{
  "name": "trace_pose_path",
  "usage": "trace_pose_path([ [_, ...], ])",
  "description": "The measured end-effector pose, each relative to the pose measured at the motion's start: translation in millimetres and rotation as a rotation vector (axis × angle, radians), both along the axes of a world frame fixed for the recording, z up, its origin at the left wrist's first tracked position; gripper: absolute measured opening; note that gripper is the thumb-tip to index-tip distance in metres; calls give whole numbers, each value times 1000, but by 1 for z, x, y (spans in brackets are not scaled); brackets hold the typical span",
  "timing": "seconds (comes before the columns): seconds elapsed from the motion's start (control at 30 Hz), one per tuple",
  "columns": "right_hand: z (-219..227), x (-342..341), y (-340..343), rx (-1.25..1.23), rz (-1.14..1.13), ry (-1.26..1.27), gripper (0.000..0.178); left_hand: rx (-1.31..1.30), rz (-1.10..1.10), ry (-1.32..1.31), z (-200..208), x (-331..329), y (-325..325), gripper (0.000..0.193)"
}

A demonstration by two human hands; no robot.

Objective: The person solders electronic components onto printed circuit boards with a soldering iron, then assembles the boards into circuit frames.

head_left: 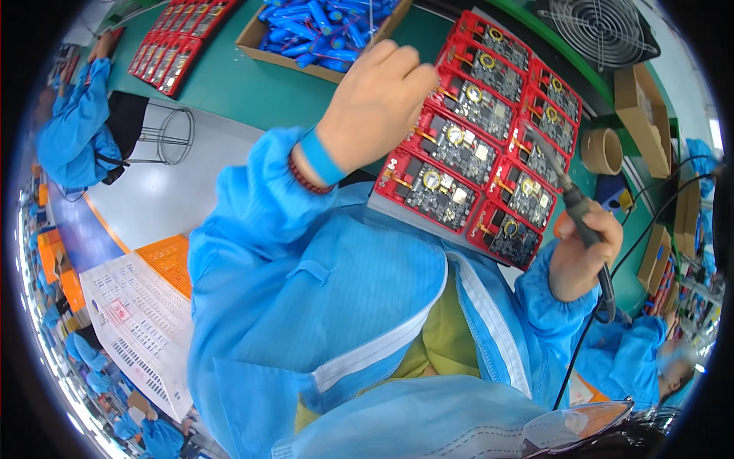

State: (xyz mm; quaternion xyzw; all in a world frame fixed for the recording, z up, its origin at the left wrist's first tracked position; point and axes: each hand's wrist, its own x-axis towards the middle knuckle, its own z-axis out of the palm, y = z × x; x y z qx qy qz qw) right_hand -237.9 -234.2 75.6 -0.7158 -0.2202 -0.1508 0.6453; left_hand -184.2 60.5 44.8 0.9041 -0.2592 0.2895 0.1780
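Note:
In my right hand (579,252) is a soldering iron (579,205), its tip slanting up and left over the right column of circuit boards (461,149). Those boards sit in red frames set in two columns, each with a round yellow-ringed part. My left hand (382,103) is closed, knuckles up, at the upper left edge of the boards. A thin pale strand or rod rises above its fingers; what the fingers pinch is hidden. A blue band (322,156) circles my left wrist.
Beyond my left hand stands a cardboard box (252,40) of blue cylindrical batteries (313,27). More red-framed boards (174,53) lie far left on the green table (222,96). At right are a fan (600,30), a brown tape roll (602,151) and the iron's black cable (585,336).

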Motion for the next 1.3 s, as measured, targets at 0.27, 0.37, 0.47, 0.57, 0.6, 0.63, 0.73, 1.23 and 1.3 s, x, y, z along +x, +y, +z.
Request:
trace_pose_path([
  [0.27,-3,-16,-34,41,-61,-6,53,-26,213,-167,6,37,18,23],
  [0.37,-6,-17,-43,26,-105,9,53,98,354,-190,15,44,64,9],
  [0.47,-10,-13,-42,66,-140,27,53,66,379,-100,13,57,91,14],
  [0.57,-12,-10,-34,87,-66,23,53,38,181,149,8,70,101,18],
  [0.6,-13,-10,-32,101,-37,17,52,100,166,145,7,73,101,19],
  [0.63,-12,-10,-30,98,-45,21,52,167,161,169,5,76,101,21],
  [0.73,-11,-10,-28,85,-15,26,51,174,117,151,2,83,99,19],
  [1.23,-13,-9,-30,107,-9,-68,45,-913,-109,614,52,12,32,14],
  [1.3,-12,-4,-24,68,33,-123,34,-985,-246,838,46,-8,-4,11],
])
